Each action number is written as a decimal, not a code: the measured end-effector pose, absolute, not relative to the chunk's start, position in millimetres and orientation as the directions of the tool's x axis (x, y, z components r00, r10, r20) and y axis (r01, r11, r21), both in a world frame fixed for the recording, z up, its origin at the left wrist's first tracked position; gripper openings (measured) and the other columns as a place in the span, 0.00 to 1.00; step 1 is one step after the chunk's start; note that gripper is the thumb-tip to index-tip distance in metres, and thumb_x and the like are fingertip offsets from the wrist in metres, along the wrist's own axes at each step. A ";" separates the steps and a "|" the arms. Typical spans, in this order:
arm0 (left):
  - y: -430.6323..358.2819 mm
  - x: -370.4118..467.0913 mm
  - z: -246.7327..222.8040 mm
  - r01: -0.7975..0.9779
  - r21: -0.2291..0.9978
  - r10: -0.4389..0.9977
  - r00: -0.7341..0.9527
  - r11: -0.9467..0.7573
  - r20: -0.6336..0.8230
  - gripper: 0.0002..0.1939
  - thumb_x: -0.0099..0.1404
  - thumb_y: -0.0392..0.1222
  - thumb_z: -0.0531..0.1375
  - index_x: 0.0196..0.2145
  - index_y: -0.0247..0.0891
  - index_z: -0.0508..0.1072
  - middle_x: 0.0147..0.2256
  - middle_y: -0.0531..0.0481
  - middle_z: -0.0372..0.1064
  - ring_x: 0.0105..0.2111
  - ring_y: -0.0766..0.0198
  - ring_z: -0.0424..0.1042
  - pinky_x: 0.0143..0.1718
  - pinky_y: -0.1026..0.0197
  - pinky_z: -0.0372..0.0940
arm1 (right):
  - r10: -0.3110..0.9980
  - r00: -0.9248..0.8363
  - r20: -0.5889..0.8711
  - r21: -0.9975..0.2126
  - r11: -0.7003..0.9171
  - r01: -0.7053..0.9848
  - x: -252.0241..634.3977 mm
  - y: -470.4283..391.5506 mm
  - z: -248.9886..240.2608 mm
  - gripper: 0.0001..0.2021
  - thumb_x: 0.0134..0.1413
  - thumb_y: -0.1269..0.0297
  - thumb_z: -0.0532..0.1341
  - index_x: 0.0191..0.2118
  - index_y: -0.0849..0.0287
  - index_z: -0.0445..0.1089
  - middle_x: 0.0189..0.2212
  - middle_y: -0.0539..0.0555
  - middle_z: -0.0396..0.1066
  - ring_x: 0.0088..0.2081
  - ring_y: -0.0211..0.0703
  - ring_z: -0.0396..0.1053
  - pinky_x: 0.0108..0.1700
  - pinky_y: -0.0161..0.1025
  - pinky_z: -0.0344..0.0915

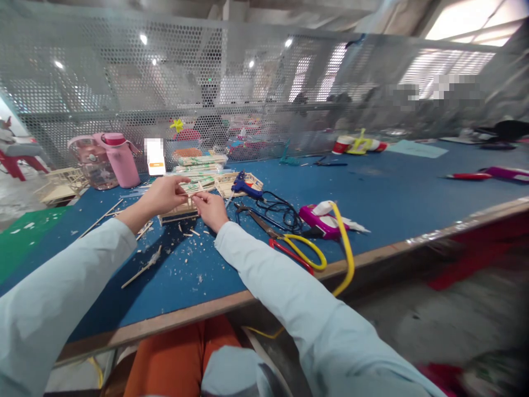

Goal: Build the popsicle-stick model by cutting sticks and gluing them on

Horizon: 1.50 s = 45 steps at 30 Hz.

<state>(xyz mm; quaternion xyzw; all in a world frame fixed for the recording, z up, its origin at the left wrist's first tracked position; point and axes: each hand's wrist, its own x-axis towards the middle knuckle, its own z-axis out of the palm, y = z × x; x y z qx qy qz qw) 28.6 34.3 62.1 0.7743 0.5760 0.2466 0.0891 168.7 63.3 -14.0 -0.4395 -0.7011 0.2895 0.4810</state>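
A small frame of pale wooden sticks stands on the blue table, between and partly behind my hands. My left hand is over its upper left part, fingers bent and pressed together at the top sticks. At the right end, my right hand pinches at the frame's top edge with thumb and forefinger. Whatever small piece either hand grips is too small to make out. Behind the frame lie plastic-wrapped bundles of sticks and another wooden piece.
A blue glue gun, yellow-handled scissors and a purple tool with a yellow cable lie right. A pink bottle and lit phone stand behind left. Wood scraps lie in front, before the perforated screen.
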 end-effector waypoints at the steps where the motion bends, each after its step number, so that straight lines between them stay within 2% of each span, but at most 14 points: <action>1: 34.7 27.5 62.6 0.840 0.436 0.937 0.222 -0.324 0.269 0.30 0.50 0.37 0.59 0.53 0.33 0.67 0.33 0.45 0.76 0.34 0.59 0.74 0.37 0.59 0.64 | 0.896 -0.152 0.417 -0.830 0.443 0.338 168.7 63.8 -14.4 0.11 0.54 0.63 0.55 0.35 0.58 0.76 0.25 0.49 0.73 0.34 0.39 0.69 0.37 0.32 0.63; 6: 39.0 15.2 60.9 0.796 0.521 0.951 0.245 -0.308 0.188 0.35 0.49 0.38 0.60 0.57 0.31 0.62 0.37 0.41 0.75 0.38 0.57 0.73 0.40 0.58 0.65 | 0.886 -0.158 0.436 -0.830 0.464 0.310 170.8 66.2 -17.6 0.11 0.54 0.64 0.56 0.35 0.58 0.76 0.25 0.49 0.74 0.34 0.39 0.69 0.38 0.32 0.62; 12: 40.8 10.2 57.0 0.806 0.511 0.954 0.240 -0.299 0.181 0.32 0.51 0.38 0.59 0.55 0.35 0.65 0.34 0.45 0.76 0.35 0.59 0.74 0.38 0.59 0.65 | 0.871 -0.157 0.466 -0.822 0.492 0.287 172.3 67.0 -19.1 0.10 0.53 0.65 0.56 0.33 0.59 0.76 0.26 0.49 0.74 0.34 0.38 0.69 0.38 0.32 0.61; 20: 35.0 15.4 58.1 0.806 0.517 0.957 0.223 -0.288 0.186 0.30 0.52 0.41 0.60 0.55 0.34 0.65 0.32 0.45 0.76 0.31 0.61 0.73 0.35 0.60 0.64 | 0.865 -0.160 0.476 -0.818 0.502 0.281 171.9 67.4 -18.5 0.10 0.53 0.66 0.57 0.34 0.59 0.76 0.26 0.49 0.74 0.34 0.38 0.69 0.39 0.32 0.62; 27: 36.1 15.5 56.5 0.837 0.461 0.952 0.217 -0.295 0.216 0.29 0.54 0.42 0.59 0.54 0.34 0.66 0.31 0.46 0.76 0.31 0.62 0.73 0.34 0.61 0.65 | 0.859 -0.168 0.483 -0.812 0.512 0.282 171.1 68.9 -18.2 0.10 0.53 0.66 0.57 0.34 0.59 0.76 0.26 0.50 0.74 0.33 0.38 0.69 0.38 0.33 0.62; 31: 31.4 26.1 65.2 0.877 0.369 0.944 0.230 -0.307 0.238 0.31 0.53 0.41 0.59 0.55 0.33 0.65 0.36 0.43 0.76 0.36 0.60 0.74 0.38 0.61 0.64 | 0.859 -0.165 0.484 -0.812 0.512 0.281 170.9 65.6 -16.2 0.10 0.53 0.65 0.56 0.34 0.60 0.76 0.26 0.50 0.74 0.33 0.39 0.69 0.38 0.33 0.62; 36: 29.5 33.6 70.7 0.919 0.265 0.939 0.222 -0.292 0.263 0.27 0.54 0.38 0.58 0.53 0.35 0.68 0.33 0.47 0.77 0.35 0.60 0.75 0.38 0.62 0.64 | 0.875 -0.159 0.457 -0.829 0.484 0.281 168.2 63.1 -15.5 0.11 0.52 0.64 0.56 0.34 0.60 0.76 0.23 0.49 0.72 0.31 0.39 0.69 0.36 0.33 0.63; 41: 30.3 30.0 67.7 0.912 0.290 0.938 0.214 -0.291 0.271 0.27 0.54 0.40 0.58 0.53 0.35 0.68 0.32 0.47 0.77 0.35 0.59 0.75 0.36 0.63 0.64 | 0.919 -0.114 0.377 -0.877 0.394 0.276 165.3 62.9 -17.0 0.13 0.50 0.67 0.57 0.39 0.61 0.75 0.22 0.49 0.73 0.26 0.37 0.68 0.35 0.33 0.64; 45: 30.0 29.8 67.5 0.918 0.284 0.941 0.201 -0.278 0.273 0.26 0.54 0.40 0.59 0.53 0.36 0.69 0.32 0.47 0.77 0.33 0.60 0.75 0.36 0.63 0.64 | 0.917 -0.141 0.374 -0.861 0.400 0.314 166.3 59.8 -14.7 0.11 0.47 0.64 0.60 0.34 0.63 0.77 0.22 0.51 0.73 0.27 0.38 0.69 0.34 0.33 0.64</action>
